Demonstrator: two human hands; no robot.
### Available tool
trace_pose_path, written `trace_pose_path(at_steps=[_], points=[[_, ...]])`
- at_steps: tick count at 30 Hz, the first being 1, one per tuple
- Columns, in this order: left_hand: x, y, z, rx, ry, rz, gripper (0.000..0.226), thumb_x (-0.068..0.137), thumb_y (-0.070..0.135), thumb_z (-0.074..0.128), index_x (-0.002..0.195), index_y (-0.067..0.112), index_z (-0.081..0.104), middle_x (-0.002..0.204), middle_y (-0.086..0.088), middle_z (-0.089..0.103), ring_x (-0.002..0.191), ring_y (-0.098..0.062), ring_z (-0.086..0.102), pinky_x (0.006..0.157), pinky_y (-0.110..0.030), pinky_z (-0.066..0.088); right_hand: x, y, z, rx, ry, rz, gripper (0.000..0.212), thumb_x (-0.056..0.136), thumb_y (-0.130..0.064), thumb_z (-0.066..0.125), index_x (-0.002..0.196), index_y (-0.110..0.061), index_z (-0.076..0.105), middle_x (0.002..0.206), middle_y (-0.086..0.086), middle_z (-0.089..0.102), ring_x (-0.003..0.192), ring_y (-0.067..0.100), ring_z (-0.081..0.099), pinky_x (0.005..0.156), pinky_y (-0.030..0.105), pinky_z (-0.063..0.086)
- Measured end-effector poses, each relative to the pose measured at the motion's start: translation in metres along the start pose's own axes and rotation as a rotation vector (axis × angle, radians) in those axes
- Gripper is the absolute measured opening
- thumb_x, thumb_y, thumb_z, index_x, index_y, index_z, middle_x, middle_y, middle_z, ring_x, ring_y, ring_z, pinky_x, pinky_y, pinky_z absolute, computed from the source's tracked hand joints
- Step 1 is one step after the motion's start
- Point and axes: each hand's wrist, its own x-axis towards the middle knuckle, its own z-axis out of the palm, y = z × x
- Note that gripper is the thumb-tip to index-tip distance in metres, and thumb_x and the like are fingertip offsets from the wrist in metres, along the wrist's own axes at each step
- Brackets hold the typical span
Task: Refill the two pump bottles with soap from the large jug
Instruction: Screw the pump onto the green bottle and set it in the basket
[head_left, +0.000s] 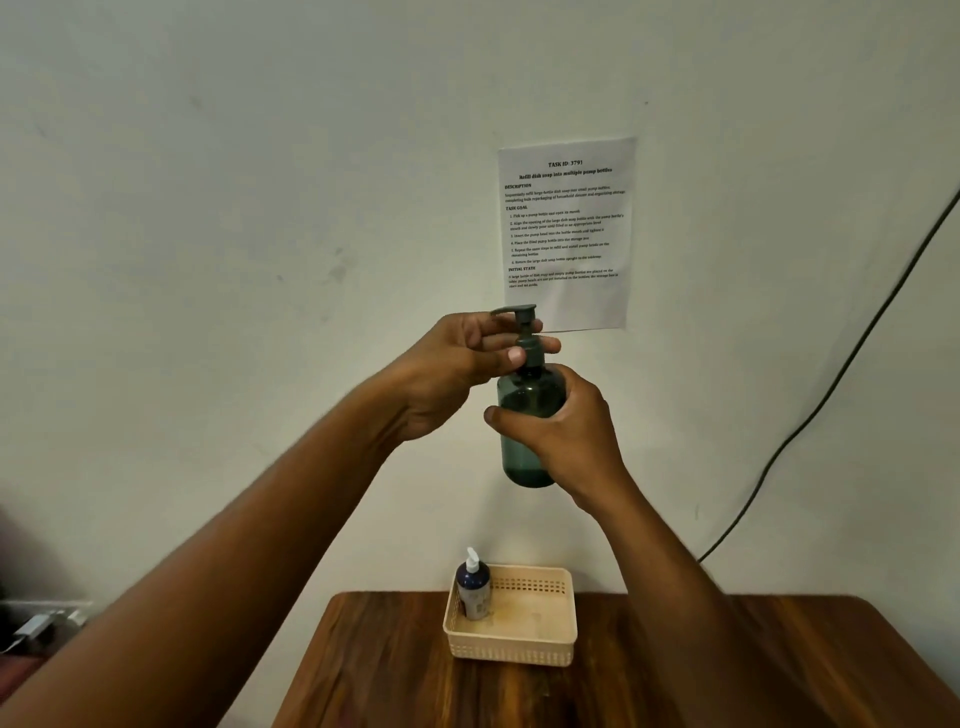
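Note:
A dark green translucent pump bottle (522, 457) is held upright in the air, high above the table. My right hand (571, 441) grips its body from the right. My left hand (452, 374) pinches the collar of the dark pump head (522, 325) at the bottle's neck. A second, smaller dark blue pump bottle (474, 587) with a white pump stands in the left corner of a beige plastic basket (519, 652) on the table. The large jug is out of view.
The wooden table (395, 675) stands against a white wall. A printed task sheet (566, 228) is taped to the wall behind the bottle. A black cable (841, 364) runs down the wall at the right. Some clutter lies low at the far left.

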Motion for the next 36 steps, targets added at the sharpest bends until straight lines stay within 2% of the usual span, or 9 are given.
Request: trace_pose_path(at_steps=[6,9,13,15,19,21,27,32,36], points=[[0.002,-0.013,0.015,0.074,0.411,0.139,0.033,0.076,0.022,0.092,0.099,0.007,0.074,0.086,-0.004,0.079,0.083,-0.015,0.078,0.076,-0.021,0.058,0.004,-0.004,0.003,-0.042,0.004,-0.043,0.063,0.076,-0.037,0.089,0.129,-0.025,0.058,0.123,-0.005,0.066,0.108,0.016,0.061,0.08,0.018,0.048],[0.004,-0.012,0.01,0.124,0.302,0.163,0.017,0.087,0.012,0.083,0.103,0.01,0.078,0.09,0.001,0.082,0.09,-0.013,0.079,0.082,-0.021,0.058,0.004,-0.005,0.004,-0.011,-0.009,-0.034,0.06,0.076,-0.035,0.089,0.127,-0.024,0.059,0.121,-0.005,0.067,0.107,0.016,0.062,0.077,0.017,0.048],[0.002,-0.001,-0.007,0.098,-0.027,0.076,0.03,0.102,0.005,0.06,0.13,0.009,0.071,0.119,-0.002,0.079,0.12,-0.01,0.071,0.095,-0.014,0.053,0.003,-0.003,0.0,0.019,-0.009,-0.017,0.061,0.076,-0.034,0.09,0.127,-0.023,0.06,0.12,-0.004,0.067,0.108,0.019,0.063,0.084,0.027,0.053],[0.001,-0.001,-0.004,0.138,0.025,0.068,0.027,0.102,0.013,0.064,0.128,0.012,0.072,0.118,0.001,0.079,0.116,-0.007,0.072,0.094,-0.016,0.052,0.003,-0.004,0.0,0.013,-0.002,-0.023,0.059,0.076,-0.034,0.09,0.126,-0.024,0.06,0.119,-0.005,0.066,0.107,0.019,0.062,0.083,0.027,0.052],[0.002,-0.009,0.013,0.277,0.382,0.186,0.026,0.082,0.027,0.089,0.097,0.009,0.077,0.089,-0.01,0.077,0.08,-0.013,0.075,0.073,-0.022,0.059,0.004,-0.006,0.003,-0.016,-0.011,-0.062,0.057,0.076,-0.036,0.089,0.123,-0.03,0.057,0.116,-0.01,0.065,0.105,0.012,0.061,0.078,0.015,0.046],[0.002,-0.008,0.011,0.307,0.362,0.186,0.018,0.085,0.021,0.086,0.1,0.012,0.08,0.09,-0.003,0.08,0.087,-0.012,0.077,0.078,-0.022,0.059,0.004,-0.005,0.003,0.006,-0.025,-0.045,0.058,0.076,-0.036,0.089,0.124,-0.027,0.059,0.118,-0.008,0.066,0.106,0.014,0.062,0.078,0.016,0.048],[0.001,0.005,-0.009,0.139,-0.029,0.083,0.027,0.097,0.002,0.068,0.123,0.004,0.073,0.111,-0.007,0.081,0.111,-0.017,0.076,0.094,-0.019,0.057,0.002,0.0,-0.002,0.087,-0.098,-0.005,0.056,0.076,-0.036,0.089,0.124,-0.03,0.06,0.114,-0.011,0.067,0.102,0.013,0.064,0.075,0.022,0.053],[-0.001,-0.006,0.01,0.359,0.335,0.225,0.024,0.083,0.024,0.088,0.103,0.013,0.082,0.093,0.007,0.081,0.087,0.001,0.076,0.068,-0.005,0.052,0.004,-0.001,0.003,-0.018,-0.024,-0.063,0.063,0.075,-0.039,0.089,0.129,-0.027,0.059,0.12,-0.008,0.067,0.105,0.013,0.062,0.076,0.015,0.047],[0.0,-0.008,0.011,0.354,0.317,0.215,0.011,0.085,0.019,0.085,0.094,0.013,0.083,0.091,0.003,0.082,0.085,-0.006,0.077,0.071,-0.012,0.056,0.002,0.003,0.003,0.008,-0.048,-0.063,0.059,0.072,-0.039,0.09,0.123,-0.03,0.06,0.113,-0.012,0.068,0.101,0.011,0.064,0.075,0.015,0.048]])
